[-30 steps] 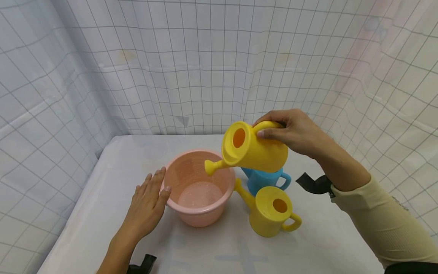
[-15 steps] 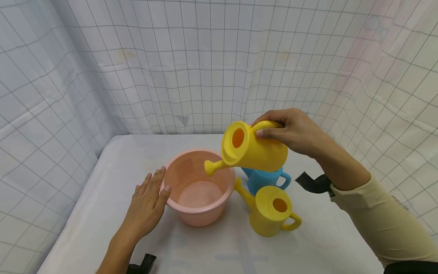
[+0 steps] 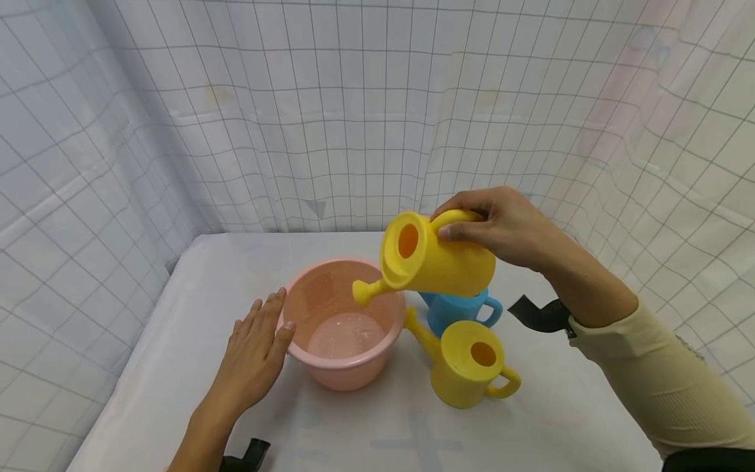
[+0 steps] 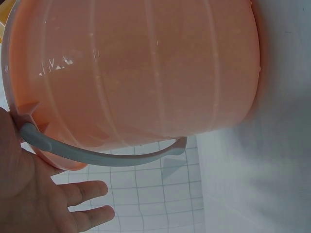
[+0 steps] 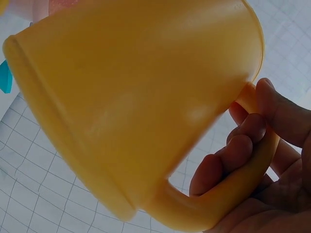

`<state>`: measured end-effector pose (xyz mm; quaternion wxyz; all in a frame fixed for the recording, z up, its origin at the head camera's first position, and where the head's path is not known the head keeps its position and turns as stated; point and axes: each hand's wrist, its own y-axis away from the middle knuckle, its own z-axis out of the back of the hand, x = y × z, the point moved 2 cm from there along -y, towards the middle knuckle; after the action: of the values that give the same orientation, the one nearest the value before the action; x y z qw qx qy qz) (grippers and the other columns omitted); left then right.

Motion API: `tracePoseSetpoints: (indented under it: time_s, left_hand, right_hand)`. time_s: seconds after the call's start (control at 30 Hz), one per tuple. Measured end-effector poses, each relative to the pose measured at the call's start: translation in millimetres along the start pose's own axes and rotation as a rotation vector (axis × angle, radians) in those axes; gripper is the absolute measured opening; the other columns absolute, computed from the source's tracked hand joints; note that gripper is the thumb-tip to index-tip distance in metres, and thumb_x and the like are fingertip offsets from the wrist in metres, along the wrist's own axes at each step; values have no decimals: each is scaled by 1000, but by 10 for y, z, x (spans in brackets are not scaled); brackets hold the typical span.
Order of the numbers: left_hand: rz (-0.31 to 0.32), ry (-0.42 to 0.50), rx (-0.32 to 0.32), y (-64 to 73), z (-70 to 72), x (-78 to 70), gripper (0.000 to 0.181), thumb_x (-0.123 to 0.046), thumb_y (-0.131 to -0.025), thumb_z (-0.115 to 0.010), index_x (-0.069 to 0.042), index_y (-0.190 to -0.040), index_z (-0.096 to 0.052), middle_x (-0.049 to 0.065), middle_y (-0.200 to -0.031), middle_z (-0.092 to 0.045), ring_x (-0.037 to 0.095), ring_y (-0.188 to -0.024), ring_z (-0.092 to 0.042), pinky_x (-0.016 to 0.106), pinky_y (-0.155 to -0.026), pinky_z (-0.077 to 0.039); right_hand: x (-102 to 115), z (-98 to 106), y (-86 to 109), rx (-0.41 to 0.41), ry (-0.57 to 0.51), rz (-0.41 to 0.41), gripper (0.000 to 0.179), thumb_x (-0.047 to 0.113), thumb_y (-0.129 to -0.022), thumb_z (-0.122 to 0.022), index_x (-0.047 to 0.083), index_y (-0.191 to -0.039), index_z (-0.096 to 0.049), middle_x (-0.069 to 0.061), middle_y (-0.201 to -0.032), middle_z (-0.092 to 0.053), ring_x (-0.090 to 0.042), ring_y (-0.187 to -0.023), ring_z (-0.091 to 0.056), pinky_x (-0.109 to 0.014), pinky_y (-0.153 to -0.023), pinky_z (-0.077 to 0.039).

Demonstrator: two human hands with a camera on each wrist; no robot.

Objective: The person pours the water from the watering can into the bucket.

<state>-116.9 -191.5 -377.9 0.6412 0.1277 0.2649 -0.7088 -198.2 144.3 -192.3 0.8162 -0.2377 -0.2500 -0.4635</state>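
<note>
Head view: gripping with the right hand (image 3: 501,229) the loop handle (image 3: 454,215) of a bright yellow, smooth plastic watering can (image 3: 454,265), with fingers curled through the loop and thumb laid along it. Holding the can tilted, with spout (image 3: 368,288) left of the grip and lower, above the inside of a round pink plastic bucket (image 3: 345,375). Further left of the grip, touching the bucket's rim with the straightened left hand (image 3: 253,354), not clasping it. Below the grip, on a white-covered table (image 3: 330,432), standing: a second yellow plastic watering can (image 3: 466,364) and a partly hidden blue plastic watering can (image 3: 457,313). Probably light, stiff and hard to break, perhaps slippery if wet; impossible to tell how much water inside. Best held by the loop, for easy tilting from the wrist.
</note>
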Motion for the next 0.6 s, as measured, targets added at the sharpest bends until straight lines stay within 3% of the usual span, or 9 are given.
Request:
tracePoseSetpoints:
  time_s: [0.6]
  left_hand:
    - [5,-1,-1,-9,-10,3,58,-45,-101,-31,-26,-153,-14,15,-156,-24,42,-145,-13,71,-108,-8]
  right_hand:
    - [64,-6,-19,12,30,33,17,31,-86,-69,27,-103,-71,7,-105,-69,-15,-92,-60,-32,-83,-50]
